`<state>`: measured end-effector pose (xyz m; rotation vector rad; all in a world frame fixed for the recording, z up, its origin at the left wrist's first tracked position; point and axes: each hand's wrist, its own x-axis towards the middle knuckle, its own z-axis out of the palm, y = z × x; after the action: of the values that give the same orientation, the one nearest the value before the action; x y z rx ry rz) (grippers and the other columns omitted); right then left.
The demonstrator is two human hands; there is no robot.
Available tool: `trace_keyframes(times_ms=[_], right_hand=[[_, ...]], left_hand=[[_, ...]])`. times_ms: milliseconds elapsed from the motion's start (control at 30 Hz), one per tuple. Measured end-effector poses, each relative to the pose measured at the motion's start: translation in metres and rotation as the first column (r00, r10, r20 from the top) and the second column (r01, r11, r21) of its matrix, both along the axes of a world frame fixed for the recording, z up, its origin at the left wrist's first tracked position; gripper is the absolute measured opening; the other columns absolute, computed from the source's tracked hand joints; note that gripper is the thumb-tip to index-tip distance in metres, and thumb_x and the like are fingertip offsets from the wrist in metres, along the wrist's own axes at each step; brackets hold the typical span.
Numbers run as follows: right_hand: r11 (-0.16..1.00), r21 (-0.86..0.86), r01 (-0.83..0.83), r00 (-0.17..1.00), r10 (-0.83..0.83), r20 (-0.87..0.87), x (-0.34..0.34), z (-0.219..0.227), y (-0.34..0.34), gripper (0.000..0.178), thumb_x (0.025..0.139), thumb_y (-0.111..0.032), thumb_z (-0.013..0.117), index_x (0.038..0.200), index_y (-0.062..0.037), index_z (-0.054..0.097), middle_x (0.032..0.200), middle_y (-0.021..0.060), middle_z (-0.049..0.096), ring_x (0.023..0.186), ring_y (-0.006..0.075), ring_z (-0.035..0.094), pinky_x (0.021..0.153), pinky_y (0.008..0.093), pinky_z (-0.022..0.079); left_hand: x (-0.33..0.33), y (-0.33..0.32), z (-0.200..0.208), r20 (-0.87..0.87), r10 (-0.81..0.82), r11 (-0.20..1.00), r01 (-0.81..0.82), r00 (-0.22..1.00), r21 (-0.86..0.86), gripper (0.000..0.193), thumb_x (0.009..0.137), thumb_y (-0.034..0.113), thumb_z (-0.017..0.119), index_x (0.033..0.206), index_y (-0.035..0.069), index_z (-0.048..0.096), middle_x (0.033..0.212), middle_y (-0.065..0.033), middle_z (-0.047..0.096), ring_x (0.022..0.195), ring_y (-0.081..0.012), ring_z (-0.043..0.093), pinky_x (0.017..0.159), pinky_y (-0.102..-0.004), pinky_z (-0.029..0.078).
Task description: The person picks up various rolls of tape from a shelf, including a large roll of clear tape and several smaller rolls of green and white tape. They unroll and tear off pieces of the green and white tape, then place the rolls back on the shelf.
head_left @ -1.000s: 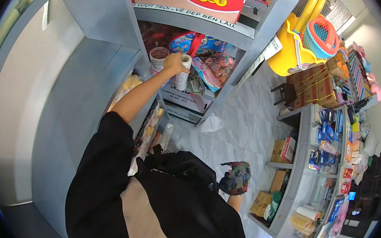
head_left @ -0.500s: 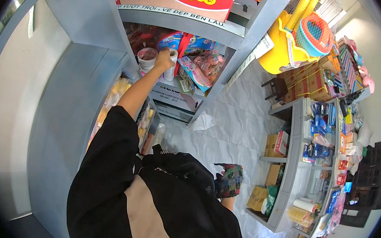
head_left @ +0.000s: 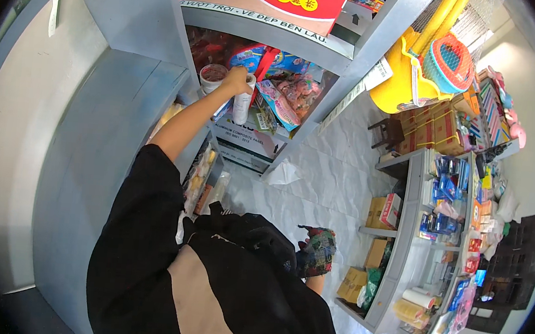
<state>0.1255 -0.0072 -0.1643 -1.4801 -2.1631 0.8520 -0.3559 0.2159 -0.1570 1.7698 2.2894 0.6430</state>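
My left hand (head_left: 239,80) reaches into a shelf compartment, its fingers closed round the upper end of a narrow white cylinder (head_left: 241,106). Beside it on the left stands a wider round white tub or roll (head_left: 212,77) with a reddish top. Just behind are a blue printed bag (head_left: 249,57) with a red strap and pink packaged toys (head_left: 298,93). At my right side, a dark multicoloured patterned cloth (head_left: 318,251) sits at the end of my right forearm. It hides most of my right hand (head_left: 315,282), and the fingers cannot be made out.
A grey shelf frame (head_left: 381,34) surrounds the compartment. Yellow plastic buckets (head_left: 402,83) with a netted basket (head_left: 451,62) hang at its right. Across the tiled floor (head_left: 337,173) stands a grey glass-fronted counter (head_left: 401,242) with cartons. A blue-grey board (head_left: 101,171) lies left.
The view has shifted, moving the shelf slightly right in the picture. My left hand keeps its grip on the white cylinder. My right hand and the cloth have moved slightly left in view.
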Motion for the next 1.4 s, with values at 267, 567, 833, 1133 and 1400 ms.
trace_keyframes(times_ms=[267, 567, 833, 1133, 1400], right_hand=[[0.987, 0.142, -0.081, 0.989, 0.062, 0.133, -0.007, 0.013, 0.003, 0.024, 0.062, -0.013, 0.056, 0.086, -0.0073, 0.058, 0.076, 0.0085, 0.057, 0.072, 0.0255, 0.053, 0.058, 0.0382, 0.04], [0.968, 0.207, -0.141, 0.957, 0.08, 0.277, -0.007, 0.02, -0.004, 0.023, 0.064, -0.013, 0.056, 0.086, -0.0076, 0.058, 0.076, 0.0081, 0.057, 0.071, 0.0244, 0.053, 0.056, 0.0375, 0.04], [0.946, 0.276, -0.171, 0.929, 0.061, 0.364, -0.011, 0.024, -0.004, 0.021, 0.065, -0.013, 0.055, 0.086, -0.008, 0.058, 0.075, 0.0078, 0.057, 0.07, 0.0234, 0.054, 0.055, 0.0369, 0.04], [0.91, 0.362, -0.204, 0.879, 0.007, 0.477, 0.001, 0.005, -0.004, 0.025, 0.066, -0.024, 0.065, 0.084, -0.0088, 0.057, 0.069, 0.0014, 0.053, 0.065, 0.016, 0.052, 0.045, 0.0307, 0.036], [0.935, 0.302, -0.185, 0.947, 0.088, 0.308, -0.009, 0.019, 0.0, 0.024, 0.066, -0.023, 0.064, 0.084, -0.0088, 0.057, 0.071, 0.0019, 0.054, 0.066, 0.0166, 0.052, 0.047, 0.031, 0.037]], left_hand=[[0.01, 0.013, -0.014, -0.13, 0.209, 0.941, -0.236, 0.969, -0.242, 0.084, 0.039, 0.028, 0.08, 0.109, -0.004, 0.047, 0.099, -0.0192, 0.058, 0.097, -0.029, 0.055, 0.083, -0.0338, 0.046], [-0.002, 0.037, 0.021, -0.049, 0.268, 0.908, -0.269, 0.962, -0.322, 0.053, 0.04, 0.022, 0.079, 0.086, 0.0, 0.062, 0.094, -0.0167, 0.061, 0.087, -0.0234, 0.061, 0.074, -0.0295, 0.05], [-0.001, 0.038, 0.004, 0.015, 0.099, 0.994, -0.098, 0.995, -0.043, 0.052, 0.039, 0.02, 0.075, 0.086, 0.002, 0.063, 0.094, -0.0166, 0.06, 0.087, -0.0272, 0.06, 0.08, -0.0313, 0.047], [-0.005, 0.008, -0.023, 0.039, 0.115, 0.992, -0.117, 0.993, 0.051, 0.079, 0.04, 0.021, 0.076, 0.11, -0.002, 0.047, 0.095, -0.0209, 0.058, 0.089, -0.0339, 0.057, 0.08, -0.0356, 0.046], [0.003, -0.006, -0.007, 0.053, 0.054, 0.993, -0.059, 0.997, 0.098, 0.067, 0.045, 0.019, 0.076, 0.102, 0.0, 0.046, 0.093, -0.0225, 0.058, 0.087, -0.0355, 0.057, 0.076, -0.0392, 0.047]])
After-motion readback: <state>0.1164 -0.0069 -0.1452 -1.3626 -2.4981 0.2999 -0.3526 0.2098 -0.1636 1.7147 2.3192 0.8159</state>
